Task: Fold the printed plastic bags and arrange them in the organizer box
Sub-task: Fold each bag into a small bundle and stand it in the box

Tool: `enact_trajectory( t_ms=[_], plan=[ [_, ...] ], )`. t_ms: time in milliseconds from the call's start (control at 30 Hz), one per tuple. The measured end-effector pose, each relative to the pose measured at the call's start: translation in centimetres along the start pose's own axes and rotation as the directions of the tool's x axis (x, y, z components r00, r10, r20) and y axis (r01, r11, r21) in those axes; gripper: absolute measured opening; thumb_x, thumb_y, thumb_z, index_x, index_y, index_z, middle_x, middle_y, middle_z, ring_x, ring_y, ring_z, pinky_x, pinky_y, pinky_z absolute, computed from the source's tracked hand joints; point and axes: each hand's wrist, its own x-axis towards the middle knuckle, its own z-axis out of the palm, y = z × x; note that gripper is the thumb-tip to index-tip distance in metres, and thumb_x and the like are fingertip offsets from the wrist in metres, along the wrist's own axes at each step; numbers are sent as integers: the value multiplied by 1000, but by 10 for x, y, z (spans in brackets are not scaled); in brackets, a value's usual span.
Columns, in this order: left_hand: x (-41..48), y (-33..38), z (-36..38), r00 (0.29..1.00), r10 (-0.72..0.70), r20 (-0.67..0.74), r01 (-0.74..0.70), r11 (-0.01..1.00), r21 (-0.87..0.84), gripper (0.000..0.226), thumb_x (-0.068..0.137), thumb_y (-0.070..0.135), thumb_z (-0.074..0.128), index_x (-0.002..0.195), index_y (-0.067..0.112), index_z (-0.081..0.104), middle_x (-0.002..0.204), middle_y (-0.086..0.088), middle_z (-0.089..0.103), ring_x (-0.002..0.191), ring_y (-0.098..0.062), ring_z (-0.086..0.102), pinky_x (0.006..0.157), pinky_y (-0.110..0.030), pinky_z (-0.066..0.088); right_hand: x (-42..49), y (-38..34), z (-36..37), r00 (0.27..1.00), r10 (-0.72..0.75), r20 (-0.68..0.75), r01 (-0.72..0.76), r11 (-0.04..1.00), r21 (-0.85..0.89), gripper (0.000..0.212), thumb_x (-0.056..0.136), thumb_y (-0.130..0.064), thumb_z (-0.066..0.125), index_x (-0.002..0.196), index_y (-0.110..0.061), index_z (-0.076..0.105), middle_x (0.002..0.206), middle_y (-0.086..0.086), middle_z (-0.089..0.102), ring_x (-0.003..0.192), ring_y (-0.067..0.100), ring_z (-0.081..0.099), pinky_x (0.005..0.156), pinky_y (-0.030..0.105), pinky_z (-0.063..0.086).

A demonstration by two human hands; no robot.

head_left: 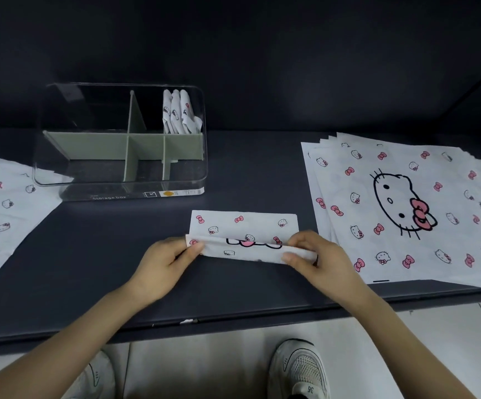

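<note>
Partly folded bag [243, 226] lies on the dark tabletop [104, 254], near its front edge. It is in front of the organizer box [196, 180] and apart from it.

The bag is now a long strip. The far half lies flat, and the near edge is lifted and turned over toward the far side.

Left hand [161, 263] pinches the strip's left end. Its fingers [194, 249] are curled round the raised fold, with the thumb on the near face.

Right hand [317, 254] pinches the right end the same way, thumb on the near face and the other fingers over the top of the fold. The strip spans the gap between the two hands.

The box is clear plastic with green dividers [135, 145]. Folded bags [178, 113] stand upright in its rear right compartment, against the right wall.

A stack of flat bags [406, 211] lies fanned to the right, its left edge just beside the right hand.

More flat bags [3, 211] lie at the left. One corner reaches the box's front left corner, but whether it runs under the box cannot be told.

White shoes [299, 370] stand on the pale floor below the tabletop's edge
</note>
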Motion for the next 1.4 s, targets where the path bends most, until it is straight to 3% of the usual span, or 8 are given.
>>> enact_trajectory(
  t_ms=[167, 333, 500, 633, 767, 933, 1100, 1400],
  plan=[
    [0, 10, 2, 987, -147, -71, 146, 989, -11, 73, 80, 69, 34, 87, 4, 68, 76, -11, 66, 67, -19, 56, 72, -40, 47, 13, 0, -6, 981, 194, -26, -174, 925, 338, 9, 86, -18, 69, 79, -12, 68, 71, -1, 67, 66, 8, 58, 64, 17, 44],
    [7, 23, 10, 963, -161, -215, 161, 987, -16, 7, 96, 21, 55, 98, 26, 60, 62, 18, 65, 65, -6, 58, 61, -14, 40, 36, 6, 11, 943, 278, -184, -287, 958, -26, 45, 91, -34, 59, 58, -10, 42, 51, 5, 40, 54, 16, 34, 54, 29, 28],
    [17, 24, 25, 892, -165, -421, 206, 977, 55, 22, 91, 16, 62, 112, 11, 57, 59, 8, 64, 56, -14, 56, 58, -24, 40, 45, 1, 23, 919, 258, -298, -329, 917, -223, 43, 95, -36, 54, 61, -17, 36, 50, -2, 35, 53, 19, 33, 48, 28, 25],
    [24, 16, 26, 863, 30, -504, 145, 941, 305, 26, 84, 12, 68, 107, 3, 61, 53, 7, 48, 47, -19, 45, 61, -28, 37, 46, 3, 29, 905, 239, -351, -336, 909, -245, 36, 96, -38, 50, 66, -22, 38, 50, -3, 39, 55, 21, 38, 47, 26, 25],
    [26, 9, 25, 867, 262, -424, 69, 779, 623, 30, 87, 24, 46, 95, 9, 71, 61, -5, 54, 51, -27, 50, 59, -35, 38, 48, 5, 32, 903, 224, -366, -329, 908, -258, 30, 97, -38, 49, 74, -21, 42, 52, -4, 40, 59, 25, 41, 47, 27, 26],
    [28, 10, 33, 894, 429, -132, -202, 647, 735, 33, 87, 16, 43, 99, 5, 73, 114, -21, 63, 106, -43, 57, 102, -49, 40, 50, 6, 33, 905, 222, -364, -327, 909, -260, 27, 97, -37, 49, 77, -20, 43, 55, -3, 42, 61, 26, 43, 53, 29, 28],
    [27, 12, 45, 977, 198, 82, -199, 698, 687, 59, 104, 43, 13, 139, 12, 49, 147, -14, 41, 138, -31, 35, 118, -37, 14, 48, 5, 33, 908, 193, -373, -311, 905, -291, 28, 98, -38, 48, 78, -19, 46, 60, 1, 47, 61, 27, 42, 54, 29, 30],
    [29, 11, 47, 984, 164, 71, -165, 681, 714, 54, 100, 41, 22, 145, 15, 38, 151, -11, 36, 141, -28, 31, 114, -38, 11, 53, 3, 28, 907, -123, -402, -118, 842, -526, 23, 77, -18, 70, 58, -11, 59, 47, 1, 49, 39, 16, 24, 48, 9, 5]
  ],
)
